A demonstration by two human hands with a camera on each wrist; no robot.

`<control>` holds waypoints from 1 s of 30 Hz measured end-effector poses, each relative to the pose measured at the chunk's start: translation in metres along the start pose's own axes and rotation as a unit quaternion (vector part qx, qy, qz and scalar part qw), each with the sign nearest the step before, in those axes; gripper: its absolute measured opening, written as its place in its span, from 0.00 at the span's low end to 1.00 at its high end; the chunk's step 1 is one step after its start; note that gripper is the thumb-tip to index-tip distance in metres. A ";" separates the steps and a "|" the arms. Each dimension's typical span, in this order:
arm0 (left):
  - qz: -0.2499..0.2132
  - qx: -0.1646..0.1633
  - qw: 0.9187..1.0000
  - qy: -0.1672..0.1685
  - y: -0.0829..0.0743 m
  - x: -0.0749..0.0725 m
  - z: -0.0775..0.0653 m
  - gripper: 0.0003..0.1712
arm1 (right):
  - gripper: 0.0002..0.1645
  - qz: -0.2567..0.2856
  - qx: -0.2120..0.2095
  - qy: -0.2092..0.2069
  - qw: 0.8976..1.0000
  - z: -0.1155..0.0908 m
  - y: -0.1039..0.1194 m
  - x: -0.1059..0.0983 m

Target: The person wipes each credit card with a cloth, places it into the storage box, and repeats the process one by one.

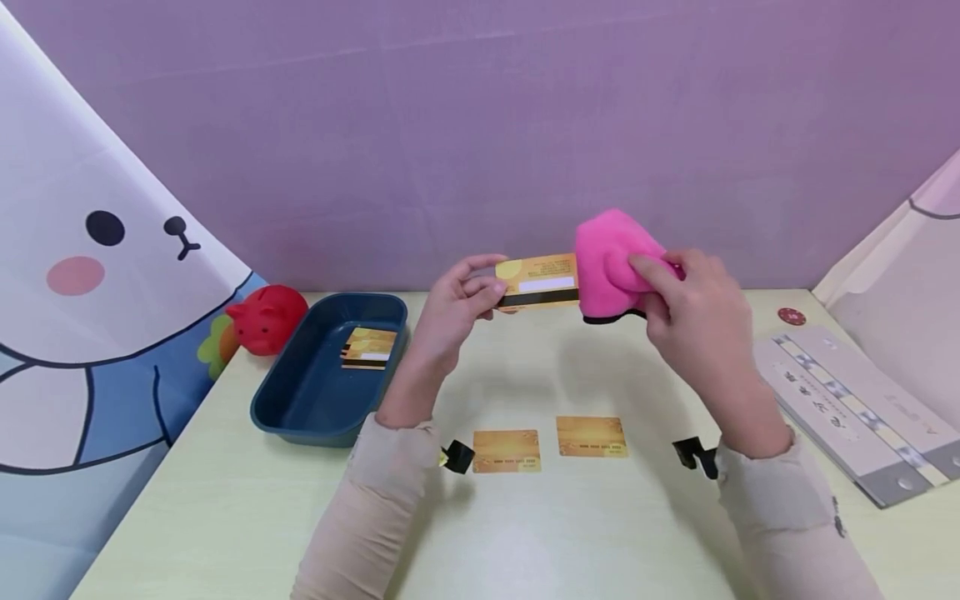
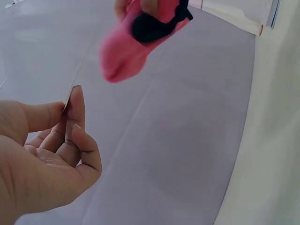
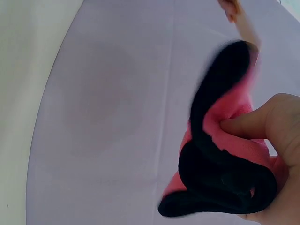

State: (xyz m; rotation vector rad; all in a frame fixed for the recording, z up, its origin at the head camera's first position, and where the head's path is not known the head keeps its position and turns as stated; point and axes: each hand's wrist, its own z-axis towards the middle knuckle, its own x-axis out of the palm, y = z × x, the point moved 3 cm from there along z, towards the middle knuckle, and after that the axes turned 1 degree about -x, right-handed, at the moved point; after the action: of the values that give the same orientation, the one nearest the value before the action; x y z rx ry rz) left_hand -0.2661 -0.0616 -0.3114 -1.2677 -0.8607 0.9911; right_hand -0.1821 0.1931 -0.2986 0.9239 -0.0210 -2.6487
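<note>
My left hand (image 1: 453,315) holds up a gold bank card (image 1: 538,285), thumb and fingers pinching its left end. The card's white strip and black stripe face me; in the left wrist view the card (image 2: 67,101) appears edge-on. A bunched pink cloth (image 1: 609,258) with black trim is gripped by my right hand (image 1: 701,321), just past the card's right end. From the head view I cannot tell whether cloth and card touch. The black-edged cloth (image 3: 234,103) looks folded over in the right wrist view. Two more gold cards (image 1: 506,451) (image 1: 591,437) lie face up on the table below.
A dark blue tray (image 1: 262,412) at the left has several gold cards (image 1: 369,347) inside. Behind it stands a red piggy bank (image 1: 268,320) by a yellow-green toy (image 1: 217,343). At right lie a grey box (image 1: 847,408) and a red poker chip (image 1: 792,317). A purple curtain (image 1: 450,142) hangs behind.
</note>
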 end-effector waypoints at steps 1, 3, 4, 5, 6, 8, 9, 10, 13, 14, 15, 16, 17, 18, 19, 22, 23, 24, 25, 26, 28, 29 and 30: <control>-0.004 0.001 1.000 0.000 -0.001 -0.001 0.000 0.20 | 0.18 0.000 0.002 -0.002 1.000 0.000 -0.001 -0.001; -0.009 0.002 1.000 -0.002 -0.002 -0.003 -0.001 0.20 | 0.18 0.001 0.005 -0.005 1.000 0.000 -0.003 -0.002; -0.009 0.004 1.000 -0.003 -0.003 -0.004 -0.001 0.20 | 0.18 0.002 0.006 -0.007 1.000 0.000 -0.004 -0.002; -0.009 0.006 1.000 -0.004 -0.003 -0.004 -0.001 0.20 | 0.18 0.002 0.007 -0.009 1.000 0.000 -0.004 -0.003; -0.010 0.007 1.000 -0.005 -0.004 -0.005 -0.001 0.20 | 0.18 0.002 0.007 -0.010 1.000 0.000 -0.004 -0.003; -0.008 0.009 1.000 -0.007 -0.004 -0.006 -0.001 0.20 | 0.18 0.003 0.009 -0.014 1.000 0.000 -0.004 -0.004; -0.007 0.009 1.000 -0.009 -0.004 -0.006 -0.001 0.20 | 0.18 0.003 0.009 -0.015 1.000 0.001 -0.003 -0.005; -0.005 0.010 1.000 -0.009 -0.004 -0.006 -0.001 0.20 | 0.19 0.004 0.010 -0.016 1.000 0.001 -0.003 -0.005; -0.003 0.009 1.000 -0.010 -0.004 -0.006 -0.001 0.20 | 0.19 0.005 0.013 -0.018 1.000 0.001 -0.003 -0.007; -0.001 0.007 1.000 -0.011 -0.005 -0.007 -0.002 0.20 | 0.19 0.005 0.013 -0.017 1.000 0.000 -0.003 -0.008; 0.003 0.006 1.000 -0.015 -0.006 -0.008 -0.003 0.20 | 0.19 0.005 0.014 -0.016 1.000 0.000 -0.003 -0.008; 0.008 0.006 1.000 -0.018 -0.007 -0.010 -0.003 0.20 | 0.19 0.006 0.014 -0.015 1.000 -0.001 -0.003 -0.008; 0.017 0.004 1.000 -0.021 -0.010 -0.014 -0.004 0.20 | 0.19 0.006 0.016 -0.013 1.000 -0.001 -0.003 -0.008; 0.028 0.000 0.999 -0.024 -0.013 -0.017 -0.003 0.20 | 0.19 0.005 0.017 -0.012 1.000 -0.001 -0.004 -0.008; 0.037 -0.006 0.999 -0.030 -0.017 -0.022 -0.003 0.20 | 0.19 0.003 0.019 -0.012 1.000 -0.002 -0.005 -0.009; 0.076 -0.016 0.996 -0.042 -0.030 -0.041 0.001 0.20 | 0.19 -0.003 0.023 -0.016 1.000 -0.004 -0.008 -0.013; 0.090 -0.022 0.995 -0.048 -0.034 -0.050 0.003 0.20 | 0.19 -0.006 0.023 -0.018 1.000 -0.004 -0.009 -0.014; 0.106 -0.027 0.992 -0.057 -0.036 -0.060 0.004 0.20 | 0.19 -0.008 0.022 -0.021 1.000 -0.004 -0.010 -0.016; 0.125 -0.032 0.990 -0.065 -0.039 -0.072 0.005 0.20 | 0.19 -0.010 0.021 -0.023 0.999 -0.004 -0.011 -0.016; 0.146 -0.036 0.986 -0.072 -0.040 -0.084 0.006 0.21 | 0.19 -0.010 0.018 -0.024 1.000 -0.004 -0.012 -0.017; 0.196 -0.053 0.975 -0.085 -0.039 -0.111 0.008 0.21 | 0.19 -0.011 0.014 -0.028 0.999 -0.003 -0.012 -0.017; 0.221 -0.065 0.969 -0.091 -0.037 -0.124 0.009 0.22 | 0.19 -0.011 0.013 -0.030 0.999 -0.003 -0.012 -0.017; 0.244 -0.079 0.962 -0.095 -0.034 -0.137 0.010 0.22 | 0.19 -0.011 0.012 -0.032 0.999 -0.003 -0.012 -0.016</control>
State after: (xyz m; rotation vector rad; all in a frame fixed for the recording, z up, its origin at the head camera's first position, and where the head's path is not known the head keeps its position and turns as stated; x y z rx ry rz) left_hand -0.3196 -0.1874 -0.2745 -1.5829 -0.7994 1.4774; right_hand -0.1722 0.2101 -0.2924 0.8506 -0.0591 -2.7036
